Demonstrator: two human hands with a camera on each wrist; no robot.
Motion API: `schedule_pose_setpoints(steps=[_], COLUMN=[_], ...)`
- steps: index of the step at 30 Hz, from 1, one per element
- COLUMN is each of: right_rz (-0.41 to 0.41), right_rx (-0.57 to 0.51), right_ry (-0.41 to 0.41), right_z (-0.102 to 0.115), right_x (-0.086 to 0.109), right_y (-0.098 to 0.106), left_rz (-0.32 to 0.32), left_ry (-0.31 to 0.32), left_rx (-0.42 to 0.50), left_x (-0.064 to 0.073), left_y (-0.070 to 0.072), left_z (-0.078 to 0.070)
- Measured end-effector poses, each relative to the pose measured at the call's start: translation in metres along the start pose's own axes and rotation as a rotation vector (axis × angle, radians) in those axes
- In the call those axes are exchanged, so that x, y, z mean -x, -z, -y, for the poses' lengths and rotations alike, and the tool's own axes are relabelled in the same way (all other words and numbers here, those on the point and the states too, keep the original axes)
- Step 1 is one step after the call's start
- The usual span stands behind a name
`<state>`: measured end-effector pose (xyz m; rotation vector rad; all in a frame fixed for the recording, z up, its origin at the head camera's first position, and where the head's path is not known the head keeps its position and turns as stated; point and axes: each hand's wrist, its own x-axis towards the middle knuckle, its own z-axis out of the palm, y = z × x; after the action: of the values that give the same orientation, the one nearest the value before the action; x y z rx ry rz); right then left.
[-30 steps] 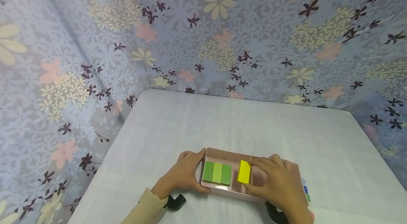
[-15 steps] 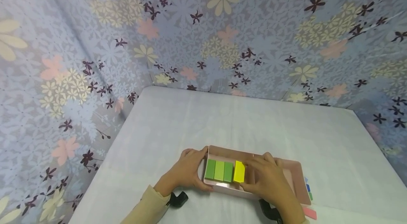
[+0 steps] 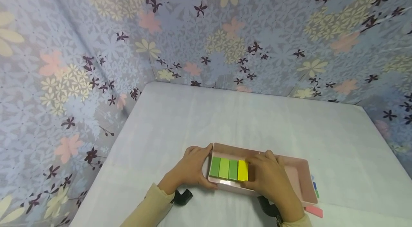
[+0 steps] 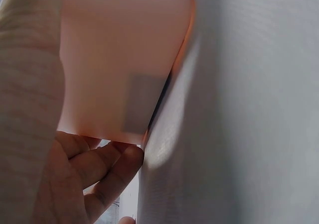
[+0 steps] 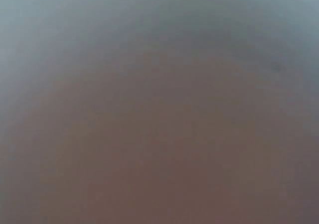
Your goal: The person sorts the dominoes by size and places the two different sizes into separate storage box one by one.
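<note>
A long pink box point(image 3: 309, 175) lies on the white-covered table, with a divider partly hidden behind my right hand. Three green blocks point(image 3: 224, 168) stand in a row at its left end, the middle one lighter. Beside them, at the right end of the row, is a yellow block point(image 3: 243, 170). My right hand point(image 3: 268, 175) reaches into the box and pinches this block between thumb and fingers. The left hand point(image 3: 190, 168) grips the box's left end, thumb at the front corner; the left wrist view shows fingers point(image 4: 112, 171) against the pink wall. The right wrist view is a blur.
Past the box's right end lie small blue and green pieces point(image 3: 316, 186), partly hidden by it. A red flat piece point(image 3: 313, 211) sits near the front right corner. Black wrist devices point(image 3: 182, 197) show under both wrists. Floral-patterned walls point(image 3: 225, 40) enclose the table's back and sides.
My right hand has moved left with the yellow block, which went from apart and tilted to lined up against the green row. The left hand has kept its grip on the box.
</note>
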<state>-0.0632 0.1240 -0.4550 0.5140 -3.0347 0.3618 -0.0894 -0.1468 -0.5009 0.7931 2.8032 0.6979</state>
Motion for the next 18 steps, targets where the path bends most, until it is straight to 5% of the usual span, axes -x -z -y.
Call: schedule_pose_setpoints(steps=[18], right_rz=[0.041], right_rx=[-0.018], right_ry=[-0.018], right_z=[0.003], right_x=[-0.0034], right_y=[-0.0009], left_rz=[0.0], left_ry=[-0.003], left_rx=[-0.002], left_x=[0.0015], left_y=[0.0032], left_z=[-0.0037])
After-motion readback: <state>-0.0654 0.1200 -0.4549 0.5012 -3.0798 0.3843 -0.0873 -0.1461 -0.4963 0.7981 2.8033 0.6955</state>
